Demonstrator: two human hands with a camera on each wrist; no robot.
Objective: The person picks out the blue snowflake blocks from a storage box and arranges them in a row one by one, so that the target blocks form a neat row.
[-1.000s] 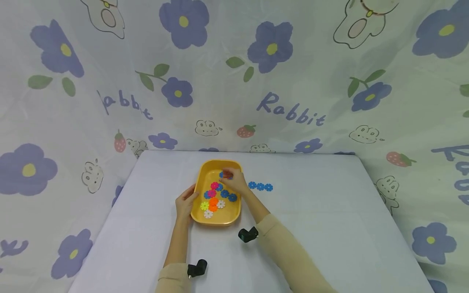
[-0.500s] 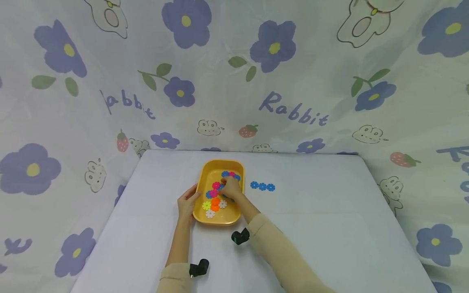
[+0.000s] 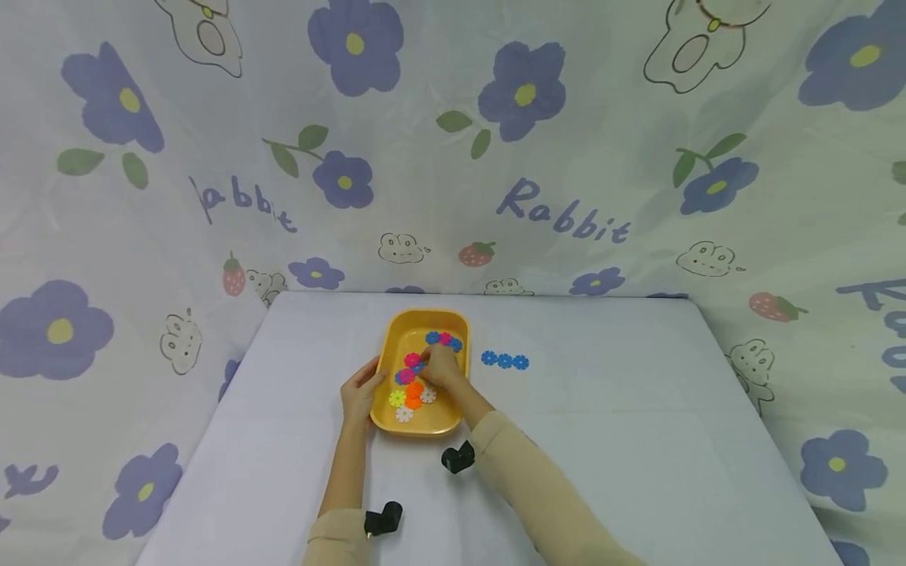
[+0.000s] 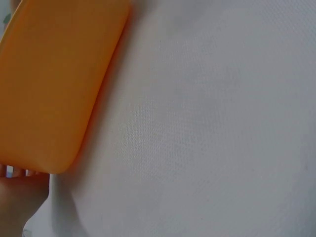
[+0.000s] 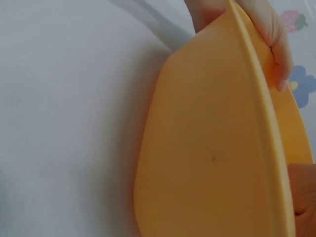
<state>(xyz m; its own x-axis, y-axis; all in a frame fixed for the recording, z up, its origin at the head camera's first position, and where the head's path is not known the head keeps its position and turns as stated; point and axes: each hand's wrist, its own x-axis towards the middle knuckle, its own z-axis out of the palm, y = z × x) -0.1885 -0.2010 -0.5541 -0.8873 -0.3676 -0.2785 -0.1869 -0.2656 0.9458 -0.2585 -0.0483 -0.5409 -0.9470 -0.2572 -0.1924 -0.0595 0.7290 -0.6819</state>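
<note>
Several colourful flower-shaped pieces (image 3: 406, 376) inside yellow tray (image 3: 400, 334); left hand (image 3: 359, 391) grips its left side, right hand (image 3: 443, 367) among them, cannot tell if pinching.

From where I stand, I can read "Rabbit" (image 3: 562, 212) in full on the printed cloth (image 3: 410, 157) that hangs behind the table, right of the middle. It is written in loose purple-blue letters with a capital R, and it slopes downhill towards its end. Further left on the same cloth is a broken copy of the word (image 3: 243, 204): its first letter is cut to a stroke, then come a, b, b and a final t. Far right, larger letters (image 3: 878, 295) run off my sight, an R the clearest. Low on the left, a purple scrap of lettering (image 3: 30, 479) is too cut off to read.
</note>
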